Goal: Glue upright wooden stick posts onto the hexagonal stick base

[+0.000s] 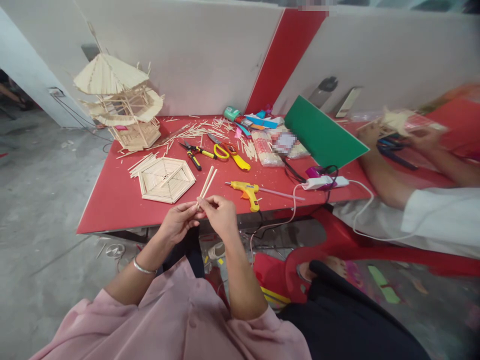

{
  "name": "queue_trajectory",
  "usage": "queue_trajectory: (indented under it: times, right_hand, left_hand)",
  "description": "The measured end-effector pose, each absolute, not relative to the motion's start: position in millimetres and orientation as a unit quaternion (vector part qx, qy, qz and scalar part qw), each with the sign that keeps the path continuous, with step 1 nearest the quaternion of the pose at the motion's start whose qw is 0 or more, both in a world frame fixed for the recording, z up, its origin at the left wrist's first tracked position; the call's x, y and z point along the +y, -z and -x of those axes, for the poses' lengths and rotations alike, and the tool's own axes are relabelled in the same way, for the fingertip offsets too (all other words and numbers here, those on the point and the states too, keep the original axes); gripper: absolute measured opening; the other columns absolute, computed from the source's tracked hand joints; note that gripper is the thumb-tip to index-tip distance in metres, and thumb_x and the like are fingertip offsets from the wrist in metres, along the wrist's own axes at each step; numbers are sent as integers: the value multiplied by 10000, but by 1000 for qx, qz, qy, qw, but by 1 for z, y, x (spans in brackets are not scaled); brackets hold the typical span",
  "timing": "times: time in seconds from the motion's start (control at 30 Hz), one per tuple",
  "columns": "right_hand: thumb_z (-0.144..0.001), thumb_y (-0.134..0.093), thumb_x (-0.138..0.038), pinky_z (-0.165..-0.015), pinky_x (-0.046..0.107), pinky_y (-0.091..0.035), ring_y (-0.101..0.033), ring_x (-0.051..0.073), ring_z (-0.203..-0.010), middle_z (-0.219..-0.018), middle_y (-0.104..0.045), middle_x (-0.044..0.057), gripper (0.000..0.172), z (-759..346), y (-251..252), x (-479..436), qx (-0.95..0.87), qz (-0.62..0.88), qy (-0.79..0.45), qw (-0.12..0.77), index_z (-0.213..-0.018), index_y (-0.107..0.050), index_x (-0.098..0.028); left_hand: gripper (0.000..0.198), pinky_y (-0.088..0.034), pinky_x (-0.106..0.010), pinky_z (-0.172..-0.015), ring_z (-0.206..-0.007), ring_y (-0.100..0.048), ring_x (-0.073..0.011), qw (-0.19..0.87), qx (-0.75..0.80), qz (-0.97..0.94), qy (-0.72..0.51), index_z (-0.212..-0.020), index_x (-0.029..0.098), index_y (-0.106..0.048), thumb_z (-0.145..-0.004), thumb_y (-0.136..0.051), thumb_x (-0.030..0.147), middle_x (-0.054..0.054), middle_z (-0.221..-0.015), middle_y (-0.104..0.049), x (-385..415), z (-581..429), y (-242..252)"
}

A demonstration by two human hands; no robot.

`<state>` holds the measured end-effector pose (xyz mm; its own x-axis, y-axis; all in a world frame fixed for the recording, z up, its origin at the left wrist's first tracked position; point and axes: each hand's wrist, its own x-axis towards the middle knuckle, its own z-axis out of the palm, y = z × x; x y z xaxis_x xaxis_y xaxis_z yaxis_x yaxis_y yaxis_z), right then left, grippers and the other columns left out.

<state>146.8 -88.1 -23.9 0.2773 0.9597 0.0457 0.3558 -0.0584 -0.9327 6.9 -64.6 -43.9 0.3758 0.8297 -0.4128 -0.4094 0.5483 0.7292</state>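
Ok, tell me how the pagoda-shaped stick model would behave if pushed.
The pagoda-shaped stick model is probably light for its size, since its storey below the upper roof is an open frame of thin sticks. Its ragged, jutting roof edges look fragile and could snap. Being tall, with roofs overhanging the base, it might tip.

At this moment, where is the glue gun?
In the head view, the glue gun lies on the red table, just right of the right hand, left of the white power strip.
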Motion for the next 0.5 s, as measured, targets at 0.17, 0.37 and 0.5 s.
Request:
queue_trajectory:
  times: [0.17,0.37,0.5]
  right_hand:
    - [-817,-654,-578,-619,245,-448,-639,153,-642,-695,-734,26,385,-146,24,-88,-504,655,-322,462,-695,-690,-215]
    - [-815,-662,-554,-620,244,-440,-625,145,-632,-679,-720,13,363,-147,23,-89,-503,653,-324,464,-688,-681,-215]
    - [-799,-679,-547,-605,248,-437,-606,143,-611,-648,-696,7,356,-147,22,-89,-507,647,-331,463,-680,-681,-212]
  left_hand:
    - [199,-537,-124,-512,-609,-680,-101,776,408,-280,-391,-914,98,-742,-745,-810,181,-45,-731,-719,-64,-7,46]
    - [247,-534,-138,-498,-593,-671,-103,785,396,-278,-386,-908,84,-744,-711,-835,200,-53,-724,-719,-64,-6,46]
    - [223,-522,-125,-484,-566,-647,-83,791,392,-275,-380,-873,75,-730,-716,-834,195,-56,-727,-712,-65,-4,43]
